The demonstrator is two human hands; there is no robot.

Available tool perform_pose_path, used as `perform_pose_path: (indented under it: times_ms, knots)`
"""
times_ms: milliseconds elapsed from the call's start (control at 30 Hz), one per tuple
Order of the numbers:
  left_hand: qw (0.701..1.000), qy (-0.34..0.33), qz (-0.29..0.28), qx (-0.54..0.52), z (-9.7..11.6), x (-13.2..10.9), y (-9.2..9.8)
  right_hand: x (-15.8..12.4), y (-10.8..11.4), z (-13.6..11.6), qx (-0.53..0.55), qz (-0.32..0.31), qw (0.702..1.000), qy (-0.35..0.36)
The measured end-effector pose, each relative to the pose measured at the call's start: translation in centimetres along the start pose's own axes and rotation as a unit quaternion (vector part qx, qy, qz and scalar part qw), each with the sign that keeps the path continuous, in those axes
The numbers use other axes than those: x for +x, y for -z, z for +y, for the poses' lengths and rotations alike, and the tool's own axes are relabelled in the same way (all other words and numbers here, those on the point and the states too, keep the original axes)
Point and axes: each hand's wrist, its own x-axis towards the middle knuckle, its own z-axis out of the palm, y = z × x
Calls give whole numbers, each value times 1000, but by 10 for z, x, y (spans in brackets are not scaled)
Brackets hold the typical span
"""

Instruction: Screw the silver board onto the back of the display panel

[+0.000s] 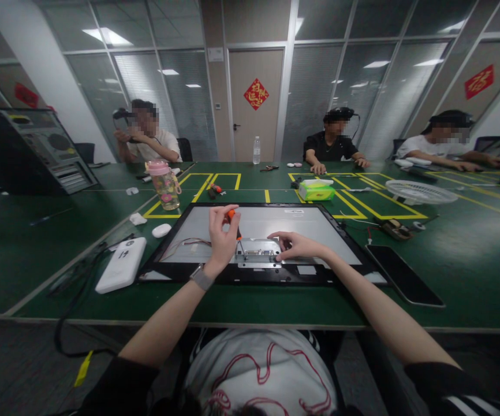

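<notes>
A flat monitor panel (319, 228) with a black frame lies face down on the green table (470, 260) in front of me. Near its lower middle sits a small metal cover plate (256, 254). My left hand (221, 237) is closed round an orange-handled screwdriver (234, 222), whose tip points down at the plate's left side. Fingers of my right hand (295, 245) are bent and press on the plate's right edge. Thin red and white wires (185, 244) run across the panel to the left of my left hand.
A white power bank (122, 264) lies left of the panel, a black phone (403, 281) to the right. Further back are a pink-lidded bottle (163, 184), a green tissue pack (317, 189) and a white fan grille (421, 192). Three people sit across the table. A computer case (37, 150) stands at left.
</notes>
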Motion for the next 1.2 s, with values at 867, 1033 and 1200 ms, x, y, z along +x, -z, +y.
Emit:
perform_pose_path:
  times_ms: [867, 1033, 1200]
  knots:
    - [999, 13, -26, -13, -4, -1, -2, 0, 1, -1, -11, 1, 1000, -3]
    - [1000, 0, -30, 0, -4, 0, -1, 0, 0, 0, -4, 3, 1000, -1]
    - [998, 28, -50, -23, -8, -1, 0, 1, 0, 1, -7, 2, 1000, 1]
